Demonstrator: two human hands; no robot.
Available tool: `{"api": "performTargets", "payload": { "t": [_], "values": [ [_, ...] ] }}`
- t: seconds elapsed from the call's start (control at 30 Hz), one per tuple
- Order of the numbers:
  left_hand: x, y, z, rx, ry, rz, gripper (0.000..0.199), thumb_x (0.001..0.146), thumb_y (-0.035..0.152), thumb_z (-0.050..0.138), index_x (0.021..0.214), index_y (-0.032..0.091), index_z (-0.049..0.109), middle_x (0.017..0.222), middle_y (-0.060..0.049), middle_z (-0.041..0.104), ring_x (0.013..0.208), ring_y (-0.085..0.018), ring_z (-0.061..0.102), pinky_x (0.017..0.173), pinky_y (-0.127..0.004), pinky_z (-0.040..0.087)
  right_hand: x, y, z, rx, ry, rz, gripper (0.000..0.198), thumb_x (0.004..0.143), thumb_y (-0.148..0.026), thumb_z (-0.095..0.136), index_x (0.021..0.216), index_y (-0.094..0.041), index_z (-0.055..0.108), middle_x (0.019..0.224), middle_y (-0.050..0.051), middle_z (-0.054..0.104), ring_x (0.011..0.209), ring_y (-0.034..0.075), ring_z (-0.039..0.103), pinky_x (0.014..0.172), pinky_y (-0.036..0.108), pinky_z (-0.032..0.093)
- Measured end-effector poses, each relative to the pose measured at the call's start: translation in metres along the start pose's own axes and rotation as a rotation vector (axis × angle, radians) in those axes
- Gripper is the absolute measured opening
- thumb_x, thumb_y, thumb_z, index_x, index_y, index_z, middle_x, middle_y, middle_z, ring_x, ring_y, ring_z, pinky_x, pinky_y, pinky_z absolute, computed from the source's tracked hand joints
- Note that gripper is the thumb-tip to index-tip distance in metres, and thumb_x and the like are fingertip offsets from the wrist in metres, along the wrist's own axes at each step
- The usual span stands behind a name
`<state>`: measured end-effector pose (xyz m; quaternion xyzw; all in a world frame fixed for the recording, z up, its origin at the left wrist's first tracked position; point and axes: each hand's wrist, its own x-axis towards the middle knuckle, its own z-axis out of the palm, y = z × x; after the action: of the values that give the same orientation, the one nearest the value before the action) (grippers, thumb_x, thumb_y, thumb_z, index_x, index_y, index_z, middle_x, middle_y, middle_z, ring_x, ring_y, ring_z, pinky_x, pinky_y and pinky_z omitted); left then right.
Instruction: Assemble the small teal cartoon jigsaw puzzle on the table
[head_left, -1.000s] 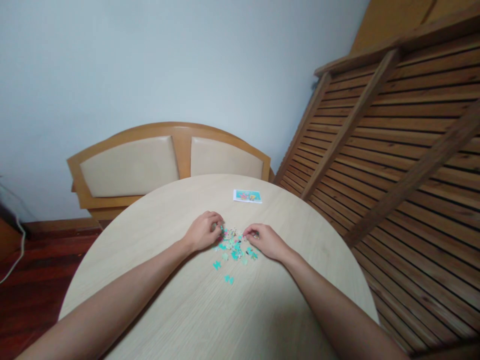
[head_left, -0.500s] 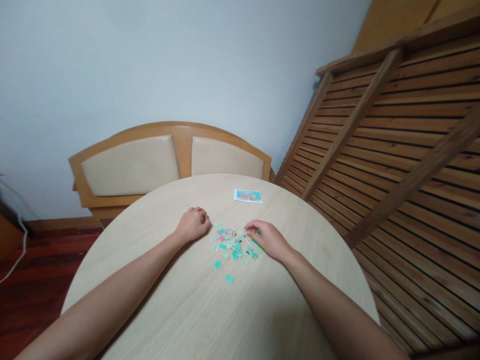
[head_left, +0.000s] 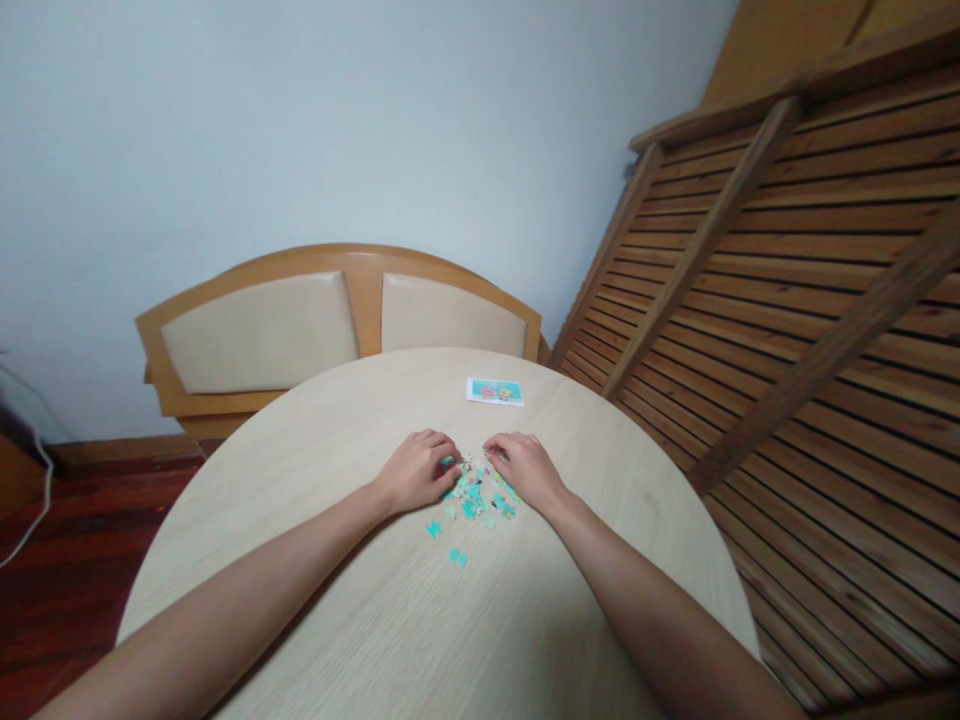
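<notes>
A small heap of jigsaw pieces (head_left: 472, 497), mostly teal with bits of pink, white and yellow, lies on the round wooden table (head_left: 360, 610). Over its left side rests my left hand (head_left: 421, 470), thumb and bent fingers apart, with teal pieces showing in the gap between them. My right hand (head_left: 527, 468) is at the upper right of the heap, its fingers curved and the thumb a little apart from them. No piece is clearly gripped in either hand. Two stray teal pieces, a nearer one (head_left: 457, 557) and another (head_left: 433, 529), lie in front of the heap.
Beyond the heap lies a picture card (head_left: 495, 391) with cartoon figures on teal. A padded wooden headboard (head_left: 367, 300) stands behind the table against the wall. On the right leans a slatted wooden frame (head_left: 750, 300) close to the table edge.
My left hand has moved right from beside the heap onto its left side, and its fingers have opened from a curl. My right hand has shifted slightly left and away from me.
</notes>
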<state>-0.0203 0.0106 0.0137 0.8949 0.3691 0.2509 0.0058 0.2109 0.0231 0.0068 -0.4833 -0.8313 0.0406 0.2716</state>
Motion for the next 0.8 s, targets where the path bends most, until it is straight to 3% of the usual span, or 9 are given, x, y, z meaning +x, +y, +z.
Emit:
{"api": "performTargets", "payload": {
  "t": [0.3,0.67,0.8],
  "values": [
    [-0.001,-0.002,0.002,-0.001,-0.042,0.022,0.017,0.094,0.035,0.060,0.098,0.023,0.072,0.098,-0.006,0.071,0.097,-0.023,0.061,0.088,-0.037,0.045,-0.006,-0.007,0.005,0.006,-0.036,-0.016,0.018,0.091,-0.036,0.066,0.101,-0.026,0.076,0.108,0.006,0.071,0.106,0.023,0.056,0.090,0.038,0.042],
    [0.000,-0.003,-0.002,0.051,-0.036,0.106,0.024,0.100,0.034,0.051,0.095,0.022,0.071,0.094,-0.006,0.070,0.094,-0.022,0.061,0.086,-0.037,0.043,-0.008,-0.013,0.004,0.155,0.007,0.051,0.005,0.086,-0.022,0.068,0.090,-0.022,0.071,0.095,0.003,0.072,0.099,0.021,0.059,0.090,0.034,0.041],
    [0.000,-0.004,-0.003,0.052,-0.001,0.062,0.023,0.099,0.030,0.049,0.095,0.020,0.069,0.092,-0.007,0.070,0.091,-0.022,0.061,0.084,-0.036,0.045,-0.008,-0.012,0.001,0.084,0.024,0.021,0.005,0.087,-0.020,0.067,0.087,-0.023,0.071,0.093,0.003,0.073,0.099,0.021,0.059,0.089,0.035,0.039]
  ]
}}
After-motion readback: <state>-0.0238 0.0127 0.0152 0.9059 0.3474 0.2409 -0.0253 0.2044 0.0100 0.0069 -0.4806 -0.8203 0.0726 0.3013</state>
